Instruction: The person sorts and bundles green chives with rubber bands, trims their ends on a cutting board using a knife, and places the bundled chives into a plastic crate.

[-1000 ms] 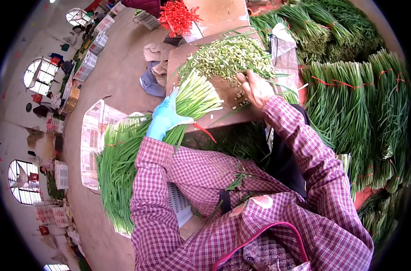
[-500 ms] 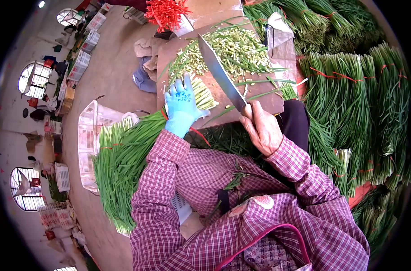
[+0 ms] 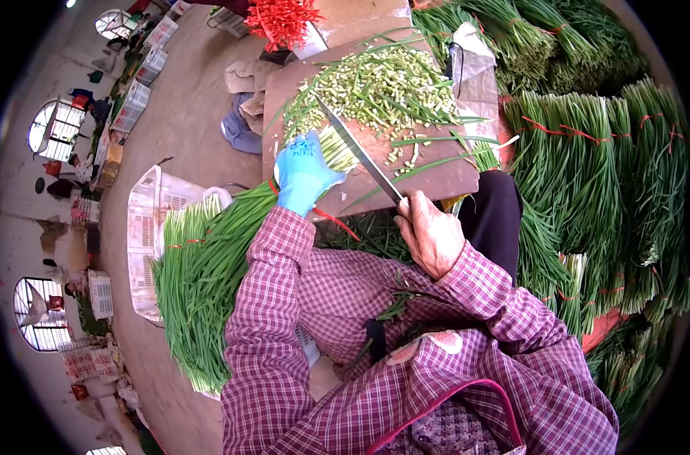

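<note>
My left hand, in a blue glove, presses on a bundle of green stems near the left edge of the brown board. The bundle's pale cut ends point right, towards the blade. A red tie hangs below the glove. Bare fingers of my right hand are wrapped round the handle of a long knife. Its blade slants up and left over the board, beside the stem ends. Chopped pale stem pieces lie heaped across the upper board, with loose green leaves among them.
At the left stands a white plastic crate with long green bundles beside and over it. Red ties are piled beyond the board. Tied green bundles fill the right side. Cloths lie on the floor left of the board.
My right hand, empty-looking near the pile a second ago, has drawn back and now grips the knife. The blade has lowered towards the stems. My left hand has moved right with the bundle.
</note>
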The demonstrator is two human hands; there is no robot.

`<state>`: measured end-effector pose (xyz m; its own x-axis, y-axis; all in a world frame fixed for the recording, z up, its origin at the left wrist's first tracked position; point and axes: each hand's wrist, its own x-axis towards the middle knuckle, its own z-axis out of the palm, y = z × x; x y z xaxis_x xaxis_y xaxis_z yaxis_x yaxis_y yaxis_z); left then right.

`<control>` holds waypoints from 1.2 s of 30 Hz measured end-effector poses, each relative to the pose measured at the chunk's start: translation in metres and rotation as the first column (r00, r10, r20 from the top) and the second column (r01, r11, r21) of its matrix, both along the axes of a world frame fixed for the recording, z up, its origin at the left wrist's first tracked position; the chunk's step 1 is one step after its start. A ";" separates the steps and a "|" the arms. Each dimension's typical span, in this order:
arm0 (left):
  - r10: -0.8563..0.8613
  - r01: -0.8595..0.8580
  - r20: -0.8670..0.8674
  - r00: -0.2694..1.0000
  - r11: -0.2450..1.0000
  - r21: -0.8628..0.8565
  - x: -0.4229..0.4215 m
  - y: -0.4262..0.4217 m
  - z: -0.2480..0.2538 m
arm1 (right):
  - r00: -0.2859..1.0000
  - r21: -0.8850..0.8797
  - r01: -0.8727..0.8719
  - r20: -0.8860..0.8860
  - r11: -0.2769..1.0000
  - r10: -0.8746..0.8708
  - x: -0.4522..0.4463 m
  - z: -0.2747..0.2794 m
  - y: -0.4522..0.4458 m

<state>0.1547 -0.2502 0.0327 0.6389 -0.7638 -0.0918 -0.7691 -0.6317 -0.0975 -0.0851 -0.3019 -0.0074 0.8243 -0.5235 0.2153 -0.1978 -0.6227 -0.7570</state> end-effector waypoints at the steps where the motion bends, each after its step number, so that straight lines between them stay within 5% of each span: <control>1: -0.001 0.001 -0.003 1.000 1.000 0.000 0.000 -0.001 0.000 | 1.000 0.007 0.008 -0.027 1.000 -0.008 0.000 0.000 0.000; 20: -0.106 0.128 0.147 0.983 0.981 -0.145 -0.002 0.008 -0.025 | 0.961 -0.027 -0.069 -0.271 0.997 0.059 0.047 -0.019 -0.033; 25: -0.151 0.188 0.173 0.973 0.957 -0.223 0.007 0.006 -0.046 | 0.988 -0.124 -0.013 -0.156 0.992 -0.007 0.093 -0.111 -0.064; 32: -0.165 0.222 0.212 0.963 0.933 -0.282 0.007 0.016 -0.037 | 0.978 0.018 -0.036 -0.203 0.999 0.039 0.063 -0.015 -0.034; 36: -0.151 0.184 0.138 0.979 0.945 -0.271 0.015 0.014 -0.037 | 0.996 0.030 -0.039 -0.082 0.999 0.042 0.107 -0.074 -0.037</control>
<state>0.1696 -0.2357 -0.0041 0.4932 -0.8447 0.2079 -0.8602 -0.5092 -0.0283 0.0223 -0.3388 -0.0816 0.8593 -0.4944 0.1311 -0.2356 -0.6102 -0.7564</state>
